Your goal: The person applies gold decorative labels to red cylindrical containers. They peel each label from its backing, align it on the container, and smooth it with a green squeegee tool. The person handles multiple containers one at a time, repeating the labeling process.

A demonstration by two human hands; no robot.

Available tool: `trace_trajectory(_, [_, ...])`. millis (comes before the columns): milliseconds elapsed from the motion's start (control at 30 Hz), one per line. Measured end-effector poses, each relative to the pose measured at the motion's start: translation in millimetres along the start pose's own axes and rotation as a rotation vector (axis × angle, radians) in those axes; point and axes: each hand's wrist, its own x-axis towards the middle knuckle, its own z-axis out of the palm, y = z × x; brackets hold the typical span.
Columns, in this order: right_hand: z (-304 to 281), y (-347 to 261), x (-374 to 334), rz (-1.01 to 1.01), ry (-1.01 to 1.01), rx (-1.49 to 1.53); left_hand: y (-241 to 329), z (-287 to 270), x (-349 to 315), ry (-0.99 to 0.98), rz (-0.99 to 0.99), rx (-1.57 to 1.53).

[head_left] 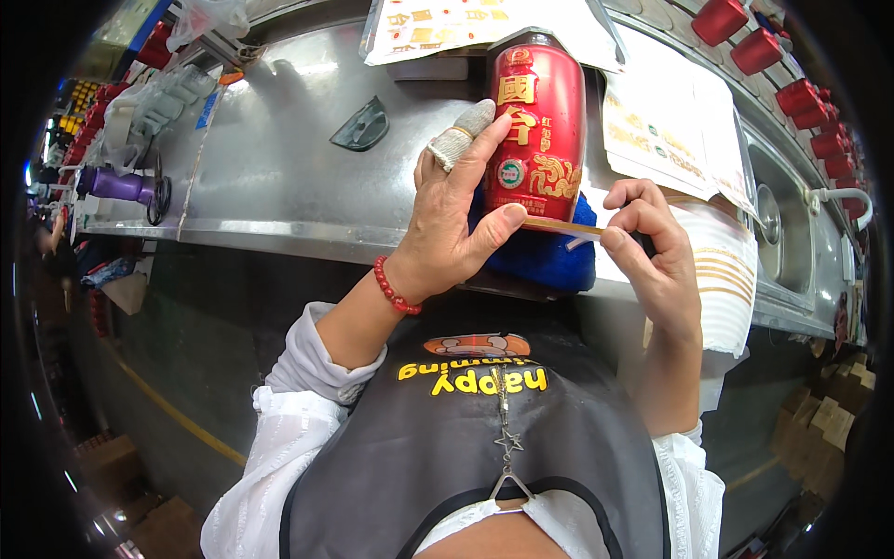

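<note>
A steel bench [289, 140] stretches leftward from the fingers. The red bottle [549, 130] lies between the left hand [436, 228], whose spread fingers touch it, clasping or not I cannot tell, and the right hand [661, 253]. Blue cloth [551, 265] shows between the thumbs; right thumb and forefinger pinch a gold strip [563, 226].

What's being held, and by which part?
Thin gold strip, by its right end, in the right hand. Left hand touches the glossy red cylindrical bottle.
</note>
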Motion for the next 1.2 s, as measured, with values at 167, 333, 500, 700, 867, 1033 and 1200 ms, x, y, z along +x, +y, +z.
trace_trajectory(167, [5.3,11.4,-5.1,0.136,-0.008,0.129,-0.1,0.1,-0.2,-0.004,0.003,0.033])
trace_trajectory(333, [-0.3,16.0,-6.9,0.144,-0.029,0.136,1.5,2.2,-4.9,0.076,0.036,-0.044])
trace_trajectory(500, [-4.6,19.4,-8.4,0.148,-0.052,0.155,9.7,-6.3,-29.1,0.153,0.409,0.459])
trace_trajectory(700, [-4.0,26.0,-9.7,0.163,-0.076,0.206,15.3,-3.8,-14.5,0.055,0.657,0.673])
trace_trajectory(867, [-2.9,25.1,-11.4,0.168,-0.077,0.215,19.9,10.8,5.0,0.011,0.409,0.413])
trace_trajectory(1033, [-3.6,20.9,-9.8,0.162,-0.092,0.207,5.2,7.7,-5.8,0.116,0.339,0.238])
trace_trajectory(1200, [-5.8,20.0,-13.7,0.179,-0.062,0.197,2.5,-0.8,-14.3,0.067,0.573,0.387])
